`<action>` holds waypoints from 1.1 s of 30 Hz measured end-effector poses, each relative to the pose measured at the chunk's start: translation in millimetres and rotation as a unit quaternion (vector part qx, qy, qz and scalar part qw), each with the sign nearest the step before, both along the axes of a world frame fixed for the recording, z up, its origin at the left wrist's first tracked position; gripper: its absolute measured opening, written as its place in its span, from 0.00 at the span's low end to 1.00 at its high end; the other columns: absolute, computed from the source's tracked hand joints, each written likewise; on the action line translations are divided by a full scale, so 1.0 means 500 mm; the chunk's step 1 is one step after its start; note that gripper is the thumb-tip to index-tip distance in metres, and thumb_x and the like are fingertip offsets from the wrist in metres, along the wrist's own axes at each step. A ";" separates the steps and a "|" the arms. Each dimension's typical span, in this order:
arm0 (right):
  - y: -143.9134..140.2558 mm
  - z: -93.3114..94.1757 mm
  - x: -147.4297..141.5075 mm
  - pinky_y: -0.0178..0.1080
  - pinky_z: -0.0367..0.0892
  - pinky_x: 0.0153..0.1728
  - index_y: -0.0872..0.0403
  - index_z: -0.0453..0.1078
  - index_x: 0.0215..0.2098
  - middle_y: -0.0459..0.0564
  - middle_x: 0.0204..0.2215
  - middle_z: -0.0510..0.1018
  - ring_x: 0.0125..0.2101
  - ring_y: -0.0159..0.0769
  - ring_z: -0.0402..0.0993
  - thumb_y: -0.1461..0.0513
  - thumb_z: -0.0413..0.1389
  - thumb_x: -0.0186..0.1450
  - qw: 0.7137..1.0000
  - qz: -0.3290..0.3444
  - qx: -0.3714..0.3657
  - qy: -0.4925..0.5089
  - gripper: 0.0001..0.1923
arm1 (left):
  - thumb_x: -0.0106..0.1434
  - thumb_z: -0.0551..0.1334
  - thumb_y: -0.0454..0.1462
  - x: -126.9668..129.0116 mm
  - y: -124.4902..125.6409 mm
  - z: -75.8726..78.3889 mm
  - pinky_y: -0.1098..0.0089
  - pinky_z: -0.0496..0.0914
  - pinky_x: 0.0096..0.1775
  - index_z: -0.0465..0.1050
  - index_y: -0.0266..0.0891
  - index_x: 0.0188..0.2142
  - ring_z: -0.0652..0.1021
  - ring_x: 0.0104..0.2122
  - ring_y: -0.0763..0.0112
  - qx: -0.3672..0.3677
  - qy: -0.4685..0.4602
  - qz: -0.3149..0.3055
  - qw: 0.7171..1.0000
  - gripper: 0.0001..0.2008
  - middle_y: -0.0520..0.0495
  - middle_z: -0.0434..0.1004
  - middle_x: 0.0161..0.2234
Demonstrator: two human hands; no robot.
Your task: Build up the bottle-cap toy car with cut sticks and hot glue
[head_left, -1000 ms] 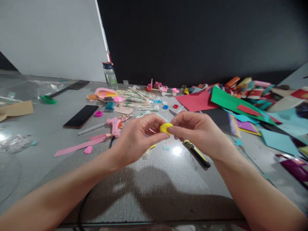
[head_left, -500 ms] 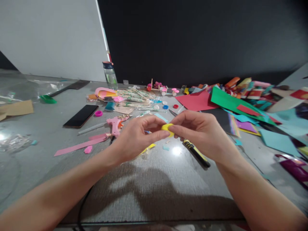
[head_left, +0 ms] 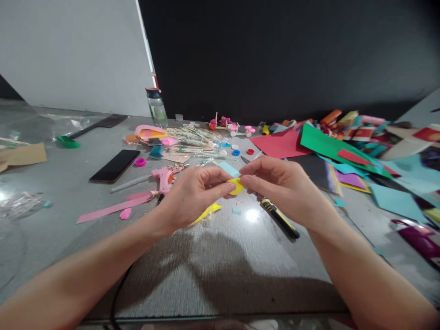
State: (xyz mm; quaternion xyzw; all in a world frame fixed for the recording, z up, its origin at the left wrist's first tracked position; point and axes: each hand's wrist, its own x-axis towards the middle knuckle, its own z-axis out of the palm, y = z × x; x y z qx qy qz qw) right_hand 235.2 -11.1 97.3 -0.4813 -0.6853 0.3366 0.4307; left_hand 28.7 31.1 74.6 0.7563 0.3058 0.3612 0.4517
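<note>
A small rounded yellow piece (head_left: 235, 186), which looks like soft modelling clay, is held above the table between both hands. My left hand (head_left: 197, 190) pinches it between thumb and fingers from the left. From the right, my right hand (head_left: 280, 188) has thumb and fingertips closed on its upper edge. Part of the piece is hidden by the fingers. Below my right hand lies a black and yellow utility knife (head_left: 280, 219). A crumpled yellow wrapper (head_left: 210, 211) rests on the table beside my left hand, and a light blue paper piece (head_left: 228, 169) lies just behind the fingertips.
To the left are a pink glue gun (head_left: 164, 178), a pink strip (head_left: 115, 209), a phone (head_left: 115, 166) and a magenta ring (head_left: 140, 162). A water bottle (head_left: 157, 107) stands behind wooden sticks (head_left: 190, 137). Coloured paper sheets (head_left: 330, 146) and a purple case (head_left: 415, 240) are at right.
The yellow piece has shifted slightly left and now shows a broader, flatter face. My right fingertips have moved to its upper edge. More of the blue paper and yellow wrapper shows.
</note>
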 end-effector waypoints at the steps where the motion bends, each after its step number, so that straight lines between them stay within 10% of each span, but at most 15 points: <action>1: 0.001 0.000 0.000 0.33 0.61 0.22 0.55 0.76 0.36 0.45 0.25 0.77 0.24 0.28 0.70 0.54 0.64 0.65 1.000 -0.001 -0.003 -0.008 0.12 | 0.66 0.66 0.41 0.000 0.001 0.001 0.72 0.75 0.38 0.82 0.40 0.37 0.82 0.35 0.69 -0.001 0.006 -0.006 1.000 0.08 0.48 0.84 0.33; 17: 0.004 -0.005 -0.006 0.33 0.64 0.22 0.55 0.75 0.34 0.44 0.23 0.77 0.23 0.28 0.71 0.54 0.64 0.64 0.999 0.029 -0.018 0.001 0.11 | 0.64 0.67 0.43 0.007 0.001 -0.005 0.72 0.74 0.33 0.79 0.39 0.35 0.81 0.32 0.69 0.006 0.001 0.025 1.000 0.09 0.48 0.82 0.31; 25: 0.008 -0.003 -0.002 0.33 0.64 0.23 0.55 0.75 0.31 0.45 0.22 0.77 0.23 0.29 0.70 0.51 0.66 0.62 0.999 0.018 -0.030 0.008 0.15 | 0.63 0.67 0.48 0.002 0.016 -0.004 0.69 0.78 0.39 0.78 0.40 0.40 0.84 0.36 0.67 -0.112 -0.021 -0.032 0.993 0.14 0.47 0.84 0.36; 33: 0.020 -0.017 -0.001 0.34 0.64 0.23 0.54 0.74 0.30 0.44 0.22 0.76 0.23 0.29 0.71 0.52 0.65 0.64 0.999 0.026 -0.032 0.004 0.14 | 0.63 0.69 0.42 0.006 0.005 -0.011 0.69 0.77 0.37 0.79 0.41 0.38 0.84 0.35 0.66 -0.005 -0.014 0.009 1.000 0.08 0.48 0.85 0.34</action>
